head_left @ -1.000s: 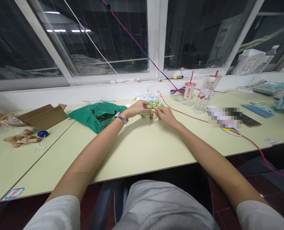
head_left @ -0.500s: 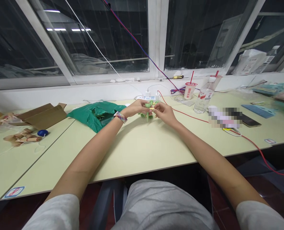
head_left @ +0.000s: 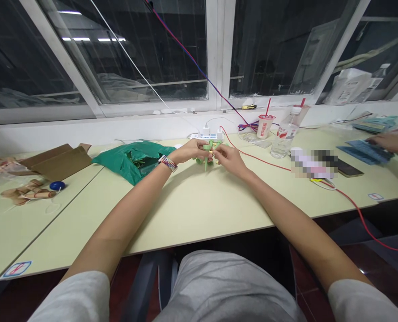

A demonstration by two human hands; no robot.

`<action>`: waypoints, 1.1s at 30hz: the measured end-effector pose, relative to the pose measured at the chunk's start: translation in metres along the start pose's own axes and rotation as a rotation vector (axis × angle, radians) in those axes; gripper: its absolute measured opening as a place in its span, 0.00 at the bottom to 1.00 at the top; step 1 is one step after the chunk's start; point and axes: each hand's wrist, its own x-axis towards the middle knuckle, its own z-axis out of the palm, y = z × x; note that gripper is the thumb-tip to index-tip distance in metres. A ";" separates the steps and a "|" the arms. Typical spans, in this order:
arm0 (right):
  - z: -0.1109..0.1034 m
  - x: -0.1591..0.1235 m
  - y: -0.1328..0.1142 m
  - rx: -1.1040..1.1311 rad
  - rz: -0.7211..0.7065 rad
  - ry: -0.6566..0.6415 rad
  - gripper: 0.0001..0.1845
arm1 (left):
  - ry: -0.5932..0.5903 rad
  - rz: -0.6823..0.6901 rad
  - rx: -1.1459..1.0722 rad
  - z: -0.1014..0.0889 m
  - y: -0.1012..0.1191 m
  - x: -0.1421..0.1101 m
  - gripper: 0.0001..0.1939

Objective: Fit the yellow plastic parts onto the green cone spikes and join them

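Note:
At the middle of the desk my left hand [head_left: 189, 151] grips a small green plastic assembly [head_left: 208, 155] with several stubby arms and one spike pointing down. My right hand [head_left: 230, 160] meets it from the other side, its fingertips pinching a small yellow piece [head_left: 212, 153] against the assembly. The fingers hide much of the assembly. A multicoloured woven watch strap [head_left: 167, 163] circles my left wrist.
A green plastic bag [head_left: 133, 161] lies left of my hands, with a cardboard box flap [head_left: 60, 161] and wooden pieces [head_left: 27, 191] beyond. A power strip [head_left: 205, 136], a red cable [head_left: 252, 156], a cup [head_left: 265, 126] and a water bottle [head_left: 284, 134] stand ahead. A co-worker's hand [head_left: 388, 143] reaches over a blue cloth [head_left: 363, 152] at right.
My hands stay close together on the green assembly with small finger shifts. The co-worker's hand has moved down and left, from the far right edge onto the blue cloth.

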 end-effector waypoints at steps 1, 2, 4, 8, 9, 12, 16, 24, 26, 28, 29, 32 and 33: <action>0.001 0.000 0.002 0.030 0.055 -0.021 0.24 | -0.020 0.002 0.022 0.000 0.000 0.000 0.17; 0.003 0.000 0.004 0.059 0.109 -0.035 0.27 | -0.046 0.006 0.047 0.000 0.000 0.001 0.17; 0.005 0.000 0.006 0.087 0.172 -0.038 0.31 | -0.068 0.011 0.079 -0.001 0.001 0.000 0.17; 0.005 -0.003 0.002 -0.049 0.096 0.031 0.23 | -0.071 0.003 0.069 -0.001 0.002 0.000 0.16; 0.005 -0.004 0.000 -0.105 0.053 0.041 0.19 | -0.072 0.002 0.042 -0.001 0.001 0.000 0.16; 0.003 -0.007 -0.007 -0.319 -0.101 0.057 0.12 | -0.091 -0.006 -0.096 -0.001 0.001 0.001 0.17; 0.001 -0.009 -0.010 -0.578 -0.242 0.048 0.13 | -0.146 -0.044 -0.224 -0.005 0.001 0.001 0.16; 0.004 -0.006 -0.008 -0.282 -0.053 -0.017 0.25 | -0.121 -0.015 0.044 -0.003 0.011 -0.001 0.17; 0.009 -0.002 -0.005 0.003 0.143 -0.054 0.31 | 0.006 0.064 0.236 0.002 0.017 -0.001 0.17; 0.012 0.001 -0.003 0.210 0.285 -0.062 0.35 | 0.103 0.136 0.346 0.006 0.023 -0.001 0.16; 0.012 0.002 -0.002 0.244 0.308 -0.047 0.35 | 0.123 0.152 0.349 0.008 0.025 -0.001 0.16; 0.007 0.000 -0.005 0.060 0.181 0.045 0.32 | 0.060 0.082 0.170 0.010 0.029 -0.001 0.16; 0.005 -0.002 -0.007 -0.057 0.097 0.074 0.30 | 0.007 0.029 0.070 0.009 0.028 0.000 0.16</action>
